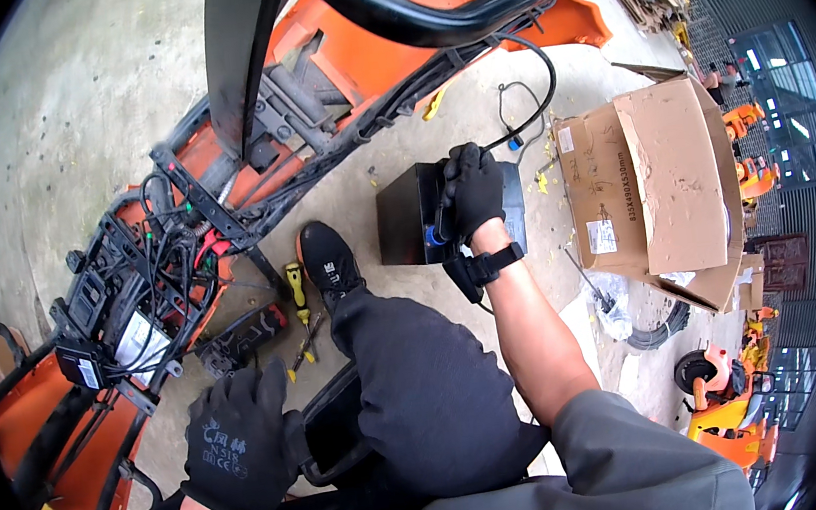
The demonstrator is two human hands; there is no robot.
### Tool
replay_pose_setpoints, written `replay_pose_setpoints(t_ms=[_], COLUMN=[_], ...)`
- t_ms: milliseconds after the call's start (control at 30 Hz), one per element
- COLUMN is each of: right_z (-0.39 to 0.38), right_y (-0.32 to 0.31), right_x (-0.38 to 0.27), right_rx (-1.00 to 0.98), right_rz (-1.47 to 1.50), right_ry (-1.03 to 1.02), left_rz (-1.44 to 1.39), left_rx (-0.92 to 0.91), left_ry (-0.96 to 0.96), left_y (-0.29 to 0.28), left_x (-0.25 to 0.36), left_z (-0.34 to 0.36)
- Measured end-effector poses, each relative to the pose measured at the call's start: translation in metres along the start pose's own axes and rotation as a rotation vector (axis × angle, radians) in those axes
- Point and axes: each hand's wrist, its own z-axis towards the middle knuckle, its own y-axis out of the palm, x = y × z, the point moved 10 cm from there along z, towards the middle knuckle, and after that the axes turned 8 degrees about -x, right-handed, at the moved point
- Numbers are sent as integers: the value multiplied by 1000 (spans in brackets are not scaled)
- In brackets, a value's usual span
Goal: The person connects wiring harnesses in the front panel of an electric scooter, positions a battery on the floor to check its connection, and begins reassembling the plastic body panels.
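My right hand [473, 192], in a black glove, is closed over the top of a black battery box [404, 217] standing on the floor in front of me. Its fingertips and whatever part of the box they grip are hidden. Beside the wrist, a blue-and-black connector [436, 234] shows on the box. A black cable [548, 73] arches from near the fingers toward the orange vehicle frame [373, 32]. At lower left, my gloved left hand [239, 446] holds nothing, its fingers stretched out and a little apart. It hovers by my knee, near a black cordless power tool [245, 339].
A yellow-handled screwdriver [297, 286] and pliers [306, 347] lie by my shoe. Bundled wiring [166, 252] hangs along the vehicle at left. An open cardboard box [657, 191] stands at right, with a coiled cable [660, 329] beside it. Orange vehicles [733, 409] stand farther off.
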Motion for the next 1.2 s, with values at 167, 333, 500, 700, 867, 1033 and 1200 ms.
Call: replay_pose_setpoints(t_ms=[167,333,500,700,867,1033,1200], right_z=[-2,-4,-1,1,-1,-9,-13], right_y=[2,4,2,-1,2,9,4], right_x=[0,-3,-1,1,-2,-9,-8], right_rx=[16,18,12,25,61,93,91], right_rz=[32,30,-17,-13,-26,-25,-52], right_ry=[14,20,-6,-10,25,24,29], left_rz=[-2,-3,19,4,-23,2,33], left_rx=[-4,3,-4,-23,-32,-13,-15], left_ry=[6,29,21,23,9,9,26], left_y=[1,1,3,2,3,3,6], left_x=[0,1,1,2,2,1,3], left_z=[-1,-1,-1,0,0,-1,-1])
